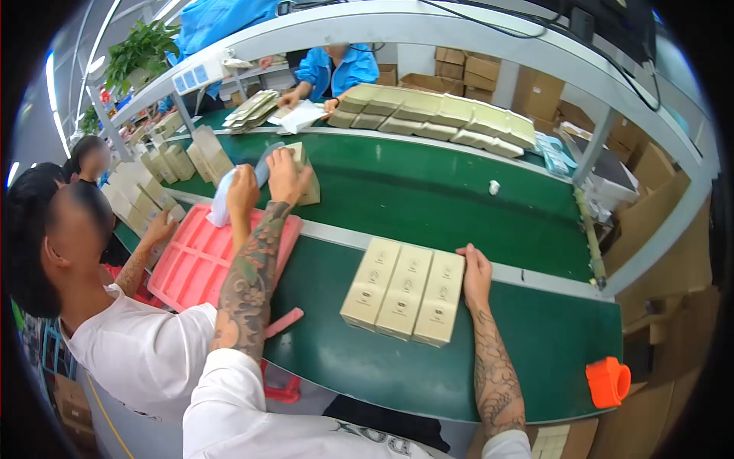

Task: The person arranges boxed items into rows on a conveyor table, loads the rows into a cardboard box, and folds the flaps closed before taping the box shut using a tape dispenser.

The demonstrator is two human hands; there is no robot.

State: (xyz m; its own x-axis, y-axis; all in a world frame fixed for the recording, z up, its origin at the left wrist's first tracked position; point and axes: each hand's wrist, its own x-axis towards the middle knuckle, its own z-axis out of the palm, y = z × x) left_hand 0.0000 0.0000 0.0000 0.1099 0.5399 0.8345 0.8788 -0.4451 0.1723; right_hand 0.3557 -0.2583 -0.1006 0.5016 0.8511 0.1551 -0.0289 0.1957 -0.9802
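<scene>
My left hand [289,177] reaches forward over the belt, its fingers curled at an upright cream box [310,187]; the fingertips are partly hidden. Three more cream boxes [405,291] with dark print lie side by side in front of me. Against the right side of this row rests my right hand [478,274], with its fingers stretched out and holding nothing. Just left of my left hand, a co-worker's hand [241,190] holds a pale blue-white cloth-like piece [222,200].
A pink divided tray [195,256] lies left of me, near a seated co-worker [138,336]. An orange tape dispenser [608,382] stands at the right table edge. Across the green belt [428,195], stacked boxes [436,115] sit before another person [336,73]. A metal frame [650,229] rises at right.
</scene>
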